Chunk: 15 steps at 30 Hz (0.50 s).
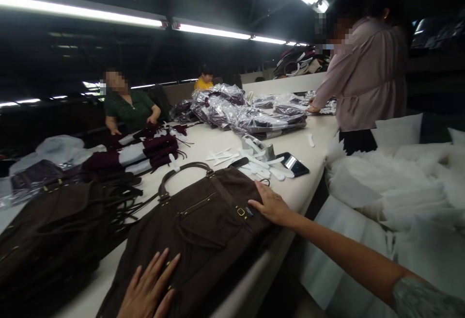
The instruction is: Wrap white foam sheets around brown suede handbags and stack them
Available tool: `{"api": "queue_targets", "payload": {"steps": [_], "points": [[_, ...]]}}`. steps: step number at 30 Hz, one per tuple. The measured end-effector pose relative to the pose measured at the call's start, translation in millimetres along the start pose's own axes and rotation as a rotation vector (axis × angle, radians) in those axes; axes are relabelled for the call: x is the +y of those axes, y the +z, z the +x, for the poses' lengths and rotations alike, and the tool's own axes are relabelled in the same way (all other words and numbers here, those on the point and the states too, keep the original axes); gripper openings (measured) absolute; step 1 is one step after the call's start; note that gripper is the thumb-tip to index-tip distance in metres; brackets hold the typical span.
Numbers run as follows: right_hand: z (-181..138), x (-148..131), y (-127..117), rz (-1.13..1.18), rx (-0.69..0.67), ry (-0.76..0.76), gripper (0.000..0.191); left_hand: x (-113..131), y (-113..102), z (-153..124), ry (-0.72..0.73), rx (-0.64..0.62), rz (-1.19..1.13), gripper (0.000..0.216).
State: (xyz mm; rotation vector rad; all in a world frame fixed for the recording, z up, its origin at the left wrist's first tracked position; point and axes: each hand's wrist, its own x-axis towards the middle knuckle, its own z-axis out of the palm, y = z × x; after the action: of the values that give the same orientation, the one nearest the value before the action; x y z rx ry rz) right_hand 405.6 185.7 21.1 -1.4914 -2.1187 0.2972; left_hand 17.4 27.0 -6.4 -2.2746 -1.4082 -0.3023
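The left hand (148, 286) lies flat, palm down, on the near end of the brown bag (196, 230), fingers spread and gripping nothing. The right hand (271, 205) rests just as open on the bag's far right edge, fingertips just beside the small brass buckle (240, 211). Neither hand is closed around anything.

The bag lies on its side across the near edge of the table (214, 141), and its handle (181, 170) arches up at the far end.

Both palms are pressing the bag down, and this probably goes best with even, sweeping pressure from the middle out toward the edges. The hands should stay clear of the buckle and the zip so the hardware does not dent the soft suede-like surface. The bag's near right side hangs a little past the table edge, so I would keep weight on it to stop it sliding.

Left of the bag sits a heap of dark bags (47, 235) with loose straps. Beyond the bag's handle are white plastic strips (254, 163) and a phone (294, 164), with folded maroon pieces (145, 151) to the far left. Further back lie plastic-wrapped bundles (247, 114).

A person in green (127, 107) sits across from the bag, and a person in pink (366, 75) stands to its far right. White padding sheets (399, 182) are piled right of the bag, off the table.
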Motion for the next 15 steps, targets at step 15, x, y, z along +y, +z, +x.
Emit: {"api": "queue_targets", "payload": {"steps": [15], "points": [[76.8, -35.0, -4.8, 0.176, -0.120, 0.384, 0.026, 10.7, -2.2, 1.2, -0.018, 0.095, -0.026, 0.060]]}}
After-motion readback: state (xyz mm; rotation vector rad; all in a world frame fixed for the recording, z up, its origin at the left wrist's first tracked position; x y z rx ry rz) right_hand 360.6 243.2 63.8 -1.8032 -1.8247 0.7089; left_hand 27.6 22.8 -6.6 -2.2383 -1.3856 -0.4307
